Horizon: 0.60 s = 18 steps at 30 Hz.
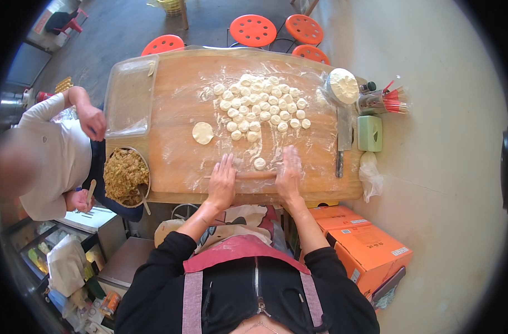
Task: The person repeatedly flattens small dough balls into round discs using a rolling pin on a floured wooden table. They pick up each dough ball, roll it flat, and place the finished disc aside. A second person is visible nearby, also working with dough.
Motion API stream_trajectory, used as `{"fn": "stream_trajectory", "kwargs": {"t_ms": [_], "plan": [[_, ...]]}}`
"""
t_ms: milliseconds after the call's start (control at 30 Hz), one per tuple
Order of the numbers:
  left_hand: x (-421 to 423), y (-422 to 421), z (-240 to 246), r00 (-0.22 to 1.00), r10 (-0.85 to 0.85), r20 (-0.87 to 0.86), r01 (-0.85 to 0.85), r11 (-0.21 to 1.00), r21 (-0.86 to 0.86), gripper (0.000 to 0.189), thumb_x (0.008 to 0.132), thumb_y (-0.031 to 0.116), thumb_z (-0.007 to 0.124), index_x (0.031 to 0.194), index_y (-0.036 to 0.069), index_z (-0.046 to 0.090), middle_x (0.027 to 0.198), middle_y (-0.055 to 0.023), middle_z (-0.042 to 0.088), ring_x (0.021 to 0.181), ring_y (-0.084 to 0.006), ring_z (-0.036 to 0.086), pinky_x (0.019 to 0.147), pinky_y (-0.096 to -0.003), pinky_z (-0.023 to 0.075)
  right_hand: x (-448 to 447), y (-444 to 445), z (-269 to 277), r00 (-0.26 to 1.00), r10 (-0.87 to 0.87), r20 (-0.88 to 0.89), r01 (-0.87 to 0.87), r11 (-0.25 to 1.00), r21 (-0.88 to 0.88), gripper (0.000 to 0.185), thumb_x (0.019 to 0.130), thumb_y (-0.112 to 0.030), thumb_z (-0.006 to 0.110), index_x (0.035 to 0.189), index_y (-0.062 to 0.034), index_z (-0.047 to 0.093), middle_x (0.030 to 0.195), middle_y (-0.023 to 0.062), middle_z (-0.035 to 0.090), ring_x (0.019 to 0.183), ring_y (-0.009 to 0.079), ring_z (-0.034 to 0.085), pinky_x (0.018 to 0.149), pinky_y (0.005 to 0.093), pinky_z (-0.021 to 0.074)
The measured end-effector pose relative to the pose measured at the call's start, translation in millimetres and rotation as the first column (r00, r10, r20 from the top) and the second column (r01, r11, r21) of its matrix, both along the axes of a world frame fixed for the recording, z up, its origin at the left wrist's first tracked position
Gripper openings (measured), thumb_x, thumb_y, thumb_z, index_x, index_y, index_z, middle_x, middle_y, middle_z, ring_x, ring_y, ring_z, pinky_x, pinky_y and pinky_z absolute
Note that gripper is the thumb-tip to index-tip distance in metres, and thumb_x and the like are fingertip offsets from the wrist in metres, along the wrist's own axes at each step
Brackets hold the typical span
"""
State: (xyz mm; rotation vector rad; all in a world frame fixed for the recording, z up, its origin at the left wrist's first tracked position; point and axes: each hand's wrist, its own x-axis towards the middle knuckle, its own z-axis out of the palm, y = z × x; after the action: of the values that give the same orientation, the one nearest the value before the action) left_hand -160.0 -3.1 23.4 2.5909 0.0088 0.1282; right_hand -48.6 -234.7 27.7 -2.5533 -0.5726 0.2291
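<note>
A wooden rolling pin (pixel 256 175) lies crosswise near the close edge of a floured wooden board (pixel 178 167). My left hand (pixel 222 183) holds down its left end under the palm, fingers stretched forward. On the right end, my right hand (pixel 289 173) does the same and looks blurred. One small floured dough disc (pixel 259 163) rests just beyond the pin, between my hands. Farther out, several dough pieces (pixel 254 100) form a loose cluster dusted with flour. To the left of them lies a flat round dough wrapper (pixel 203 133), apart from my left hand.
A bowl of filling (pixel 126 175) with a spoon and a clear plastic tray (pixel 128 100) are left; a co-worker (pixel 57 154) sits beside them, holding a wooden stick. A flour bowl (pixel 343 86), cleaver (pixel 344 133) and green tissue box (pixel 369 133) line the right. Orange cartons (pixel 366 246) stand below.
</note>
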Motion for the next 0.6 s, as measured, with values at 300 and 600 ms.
{"fn": "stream_trajectory", "kwargs": {"t_ms": [300, 600], "plan": [[46.7, 7.5, -39.4, 0.996, 0.073, 0.059, -0.075, 0.997, 0.035, 0.099, 0.088, 0.041, 0.077, 0.162, -0.006, 0.031, 0.170, -0.0293, 0.029, 0.156, -0.0483, 0.029, 0.130, -0.0581, 0.0196, 8.8, 9.6, -13.4, 0.983, -0.085, 0.160, 0.109, 0.983, -0.146, 0.063, 0.104, -0.021, 0.046, 0.161, 0.0047, 0.035, 0.166, 0.0300, 0.036, 0.155, 0.0469, 0.032, 0.126, 0.0597, 0.0236], [72.9, 10.3, -41.1, 0.988, 0.149, 0.036, -0.153, 0.978, 0.141, 0.092, 0.091, 0.039, 0.073, 0.160, -0.009, 0.034, 0.168, -0.0318, 0.031, 0.157, -0.0476, 0.029, 0.129, -0.0594, 0.0210, 10.9, 8.5, -12.5, 0.983, -0.109, 0.146, 0.131, 0.981, -0.147, 0.071, 0.098, -0.020, 0.057, 0.161, 0.0026, 0.036, 0.167, 0.0274, 0.036, 0.156, 0.0450, 0.033, 0.126, 0.0593, 0.0275]]}}
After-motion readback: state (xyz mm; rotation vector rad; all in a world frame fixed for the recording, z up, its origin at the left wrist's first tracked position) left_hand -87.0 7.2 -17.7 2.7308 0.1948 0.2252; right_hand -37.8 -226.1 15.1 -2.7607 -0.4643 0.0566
